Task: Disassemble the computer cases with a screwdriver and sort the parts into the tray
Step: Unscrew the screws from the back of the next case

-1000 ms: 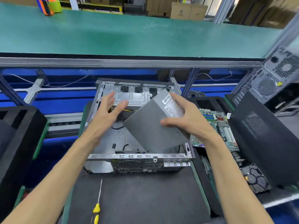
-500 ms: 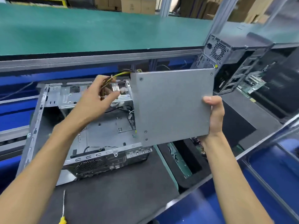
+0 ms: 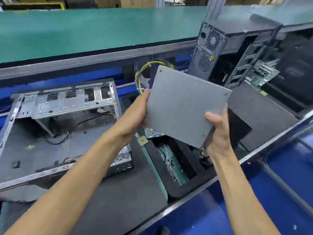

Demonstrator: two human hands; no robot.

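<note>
Both hands hold the flat grey metal power box (image 3: 184, 106) up over the black foam tray (image 3: 176, 189), ready to drop it in. The left hand (image 3: 135, 116) grips its left edge and the right hand (image 3: 216, 133) pinches its bottom corner.

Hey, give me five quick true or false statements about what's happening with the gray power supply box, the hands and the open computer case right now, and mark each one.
1. Both hands hold the gray power supply. True: the left hand grips its left edge and the right hand its lower right corner.
2. The power supply sits inside the open case. False: it is lifted clear, to the right of the case.
3. Yellow wires trail from the power supply's far side. True.
4. The right hand holds a screwdriver. False: it holds only the power supply.
5. An upright tower case stands at the back right. True.
</note>
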